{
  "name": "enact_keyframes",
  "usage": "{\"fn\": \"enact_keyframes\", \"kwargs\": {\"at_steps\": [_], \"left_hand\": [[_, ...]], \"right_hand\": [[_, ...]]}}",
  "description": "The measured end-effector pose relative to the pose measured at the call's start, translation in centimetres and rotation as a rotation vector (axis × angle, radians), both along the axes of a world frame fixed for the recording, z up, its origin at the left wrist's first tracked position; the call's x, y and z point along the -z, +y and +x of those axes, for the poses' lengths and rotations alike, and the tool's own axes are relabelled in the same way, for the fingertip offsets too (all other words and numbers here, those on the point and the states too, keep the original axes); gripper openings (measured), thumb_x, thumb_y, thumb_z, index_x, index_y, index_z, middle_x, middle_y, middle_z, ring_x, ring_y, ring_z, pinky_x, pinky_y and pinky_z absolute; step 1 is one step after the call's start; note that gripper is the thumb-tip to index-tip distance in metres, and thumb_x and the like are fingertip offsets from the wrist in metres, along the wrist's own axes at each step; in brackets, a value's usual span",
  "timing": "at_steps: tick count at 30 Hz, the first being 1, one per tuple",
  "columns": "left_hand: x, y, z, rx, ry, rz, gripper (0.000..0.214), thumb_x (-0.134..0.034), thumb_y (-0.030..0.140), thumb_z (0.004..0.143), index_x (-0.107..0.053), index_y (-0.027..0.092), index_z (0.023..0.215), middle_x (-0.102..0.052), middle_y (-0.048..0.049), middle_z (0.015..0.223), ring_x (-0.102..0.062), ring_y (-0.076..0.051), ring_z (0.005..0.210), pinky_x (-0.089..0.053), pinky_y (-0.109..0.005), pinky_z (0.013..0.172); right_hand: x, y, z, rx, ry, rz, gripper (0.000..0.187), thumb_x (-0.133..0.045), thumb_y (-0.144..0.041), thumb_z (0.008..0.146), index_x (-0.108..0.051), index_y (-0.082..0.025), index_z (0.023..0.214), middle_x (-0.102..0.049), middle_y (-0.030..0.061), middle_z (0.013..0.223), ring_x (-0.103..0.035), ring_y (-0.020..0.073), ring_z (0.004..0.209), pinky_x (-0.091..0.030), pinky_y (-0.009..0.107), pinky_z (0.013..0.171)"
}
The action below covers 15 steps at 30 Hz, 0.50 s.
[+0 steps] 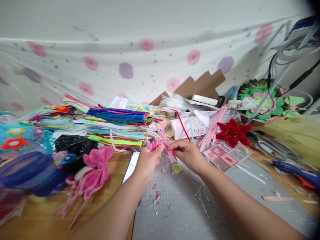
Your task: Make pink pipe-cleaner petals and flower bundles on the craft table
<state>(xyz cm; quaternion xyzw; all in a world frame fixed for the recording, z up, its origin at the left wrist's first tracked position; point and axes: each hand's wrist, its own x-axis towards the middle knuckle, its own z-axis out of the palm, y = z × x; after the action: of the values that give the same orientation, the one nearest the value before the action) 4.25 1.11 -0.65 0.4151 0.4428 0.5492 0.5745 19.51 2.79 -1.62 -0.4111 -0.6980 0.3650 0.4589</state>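
My left hand is closed, with looped pink pipe cleaners rising out of its fingers. Close beside it on the right, my right hand pinches more pink pipe cleaner strands that cross between the two hands. Whether the strands are joined to the loops is hidden by the fingers. Both hands are held above a grey cutting mat. Just below the fingers sits a small round yellow-green item. To the left lies a pink pipe cleaner bow shape with long tails.
Bundles of coloured pipe cleaners are stacked at the back. A white box, a red flower and loose pink stems stand behind my right hand. At far right lies a blue glue gun. A phone lies beside the mat.
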Motion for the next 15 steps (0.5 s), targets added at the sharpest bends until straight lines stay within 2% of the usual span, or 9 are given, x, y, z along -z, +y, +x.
{"fn": "enact_keyframes", "kwargs": {"at_steps": [5, 11, 15], "left_hand": [[0.22, 0.11, 0.05, 0.055, -0.028, -0.036, 0.03, -0.077, 0.034, 0.059, -0.057, 0.014, 0.068, -0.034, 0.0095, 0.045, -0.023, -0.002, 0.039, -0.015, -0.018, 0.04], [0.19, 0.51, -0.13, 0.02, -0.061, -0.037, 0.031, -0.075, 0.035, 0.062, -0.057, 0.013, 0.075, -0.052, 0.0046, 0.054, -0.025, -0.001, 0.038, -0.016, -0.018, 0.039], [-0.42, 0.33, -0.15, 0.015, -0.117, -0.015, 0.035, -0.078, 0.038, 0.059, -0.06, 0.014, 0.077, -0.045, 0.0075, 0.05, -0.028, -0.002, 0.039, -0.019, -0.018, 0.04]], "right_hand": [[-0.05, -0.46, -0.3, -0.11, -0.026, 0.144, 0.021, -0.052, -0.006, 0.068, -0.068, -0.017, 0.076, -0.067, 0.0037, 0.078, -0.06, 0.0155, 0.075, -0.046, 0.029, 0.072], [-0.47, -0.32, 0.31, -0.05, 0.007, 0.21, 0.014, -0.056, -0.009, 0.073, -0.066, -0.018, 0.077, -0.064, 0.0036, 0.077, -0.058, 0.0147, 0.073, -0.045, 0.028, 0.068], [-0.95, -1.14, 0.28, -0.269, 0.024, 0.218, 0.009, -0.058, -0.013, 0.077, -0.066, -0.018, 0.078, -0.062, 0.0036, 0.079, -0.058, 0.0145, 0.076, -0.046, 0.029, 0.072]]}}
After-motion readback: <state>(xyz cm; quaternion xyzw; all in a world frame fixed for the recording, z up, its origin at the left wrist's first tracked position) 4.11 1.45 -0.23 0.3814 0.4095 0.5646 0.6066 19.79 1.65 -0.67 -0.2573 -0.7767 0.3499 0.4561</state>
